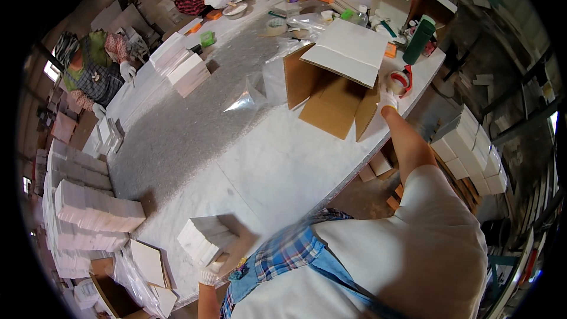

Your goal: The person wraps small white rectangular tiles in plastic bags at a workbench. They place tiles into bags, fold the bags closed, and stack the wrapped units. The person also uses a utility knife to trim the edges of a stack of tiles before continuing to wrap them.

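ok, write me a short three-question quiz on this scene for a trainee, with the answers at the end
1. What round thing is by the person's right hand?
2. True or false: the cardboard box is closed on every side.
3. Which of the person's hands, left or right, is at the small white stack beside the checked apron?

Key:
1. A tape roll.
2. False; its near side is open.
3. The left hand.
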`<state>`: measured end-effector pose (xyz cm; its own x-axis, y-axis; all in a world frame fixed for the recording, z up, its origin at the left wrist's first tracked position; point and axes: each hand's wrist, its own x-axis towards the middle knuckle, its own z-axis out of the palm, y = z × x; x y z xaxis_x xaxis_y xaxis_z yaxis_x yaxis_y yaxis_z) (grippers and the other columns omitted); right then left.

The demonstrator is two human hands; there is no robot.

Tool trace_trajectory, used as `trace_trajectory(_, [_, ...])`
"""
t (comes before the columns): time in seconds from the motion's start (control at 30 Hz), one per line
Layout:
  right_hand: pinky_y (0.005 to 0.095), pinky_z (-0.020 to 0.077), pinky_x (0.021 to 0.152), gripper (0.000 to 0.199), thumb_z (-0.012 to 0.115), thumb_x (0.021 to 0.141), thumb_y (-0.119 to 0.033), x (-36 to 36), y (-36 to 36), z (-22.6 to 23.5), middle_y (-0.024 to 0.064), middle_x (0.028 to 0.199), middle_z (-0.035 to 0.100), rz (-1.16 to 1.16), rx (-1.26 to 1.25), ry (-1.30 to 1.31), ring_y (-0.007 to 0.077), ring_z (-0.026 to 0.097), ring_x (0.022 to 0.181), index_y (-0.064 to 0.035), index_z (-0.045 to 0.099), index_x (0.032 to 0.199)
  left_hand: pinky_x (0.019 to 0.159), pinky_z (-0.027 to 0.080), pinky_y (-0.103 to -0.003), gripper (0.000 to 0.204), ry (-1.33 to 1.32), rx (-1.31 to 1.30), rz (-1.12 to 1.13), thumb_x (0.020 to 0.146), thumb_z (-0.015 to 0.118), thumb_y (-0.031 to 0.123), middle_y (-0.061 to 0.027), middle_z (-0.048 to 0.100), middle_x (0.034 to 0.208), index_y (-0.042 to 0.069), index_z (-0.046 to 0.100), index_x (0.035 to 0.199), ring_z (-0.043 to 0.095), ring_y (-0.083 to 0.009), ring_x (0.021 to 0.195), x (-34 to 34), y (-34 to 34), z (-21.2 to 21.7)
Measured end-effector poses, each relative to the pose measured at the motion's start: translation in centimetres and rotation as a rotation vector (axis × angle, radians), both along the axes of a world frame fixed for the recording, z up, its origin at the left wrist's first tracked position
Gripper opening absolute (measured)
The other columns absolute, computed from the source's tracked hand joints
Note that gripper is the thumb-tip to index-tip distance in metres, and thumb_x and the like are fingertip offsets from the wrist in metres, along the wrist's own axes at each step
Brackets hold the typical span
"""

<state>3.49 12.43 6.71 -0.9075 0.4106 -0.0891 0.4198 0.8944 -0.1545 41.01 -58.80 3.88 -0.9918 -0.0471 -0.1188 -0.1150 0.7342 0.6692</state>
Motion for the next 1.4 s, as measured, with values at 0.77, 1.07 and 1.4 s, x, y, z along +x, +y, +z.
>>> trace_trajectory(0.77, [0.0476,0.0514,0.095,0.017,0.069,0.091,-0.028,14.4,-3.9,-3.7,0.0132,0.11,0.068,-0.12,-0.149,0.452,0.0351,0.064,0.109,-0.0133,0.073,0.1,0.107,0.049,-0.045,0.039,0.099,0.036,-0.059,0.08,0.075,0.024,-0.0094,0.074,0.119,0.017,0.076,0.118,0.066,-0.0322,0.118,-0.8,0.1,-0.6])
trace_trajectory(1.07, [0.0417,0.0486,0.103,0.056,0.068,0.088,-0.015,12.8,2.1,-8.3,0.0206,0.125,0.068,-0.095,-0.284,0.548,0.0312,0.065,0.117,-0.0001,0.058,0.141,0.121,0.031,-0.05,0.052,0.463,-0.237,-0.32,0.081,0.073,0.032,-0.0074,0.063,0.141,0.02,0.069,0.131,0.048,-0.0361,0.138,-3.9,0.8,1.6])
trace_trajectory(1.4, [0.0272,0.0422,0.061,0.033,0.058,0.105,-0.018,21.3,-13.8,-2.7,0.0018,0.101,0.067,-0.322,-0.974,0.578,0.0115,0.056,0.078,-0.0014,0.064,0.133,0.113,0.044,-0.041,0.065,0.054,1.133,0.186,0.097,0.052,0.05,-0.0054,0.061,0.144,0.016,0.048,0.152,0.058,-0.0258,0.13,-3.7,4.7,5.8])
